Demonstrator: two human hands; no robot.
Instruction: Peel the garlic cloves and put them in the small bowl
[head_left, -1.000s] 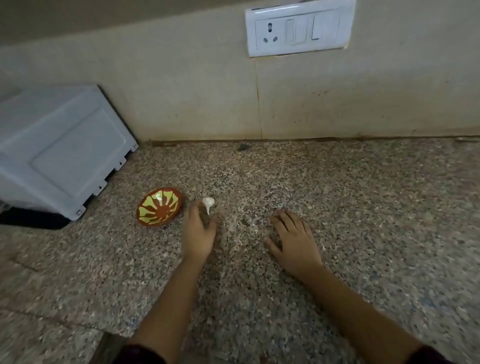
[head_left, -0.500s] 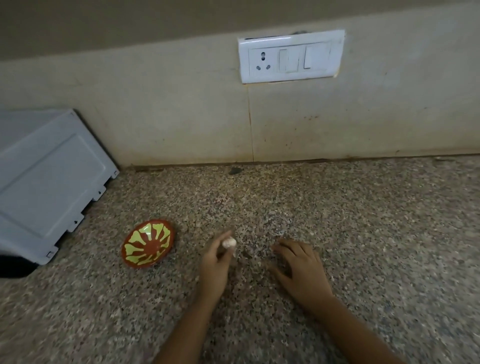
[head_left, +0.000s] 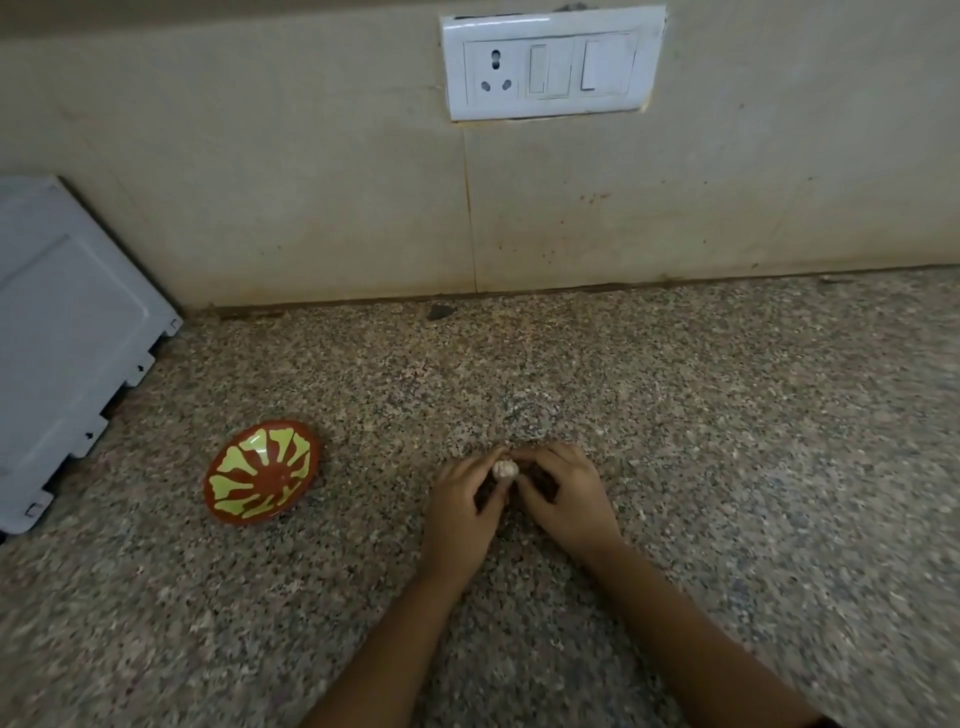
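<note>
Garlic (head_left: 505, 470) is pinched between left hand (head_left: 462, 506) and right hand (head_left: 563, 496) — small bowl (head_left: 262, 470) well apart, to the left.

Speckled stone counter (head_left: 675, 415), glossy painted bowl (head_left: 262, 470), smooth plastic switchplate (head_left: 553, 62).

Your forearms (head_left: 675, 634) are bare; a sliver of dark sleeve (head_left: 827, 722) shows at five o'clock, at the frame's edge.

A white socket-and-switch plate (head_left: 553, 62) sits on the beige wall (head_left: 260, 182). A pale grey appliance (head_left: 67, 332) stands at the left on the speckled counter (head_left: 727, 415).
</note>
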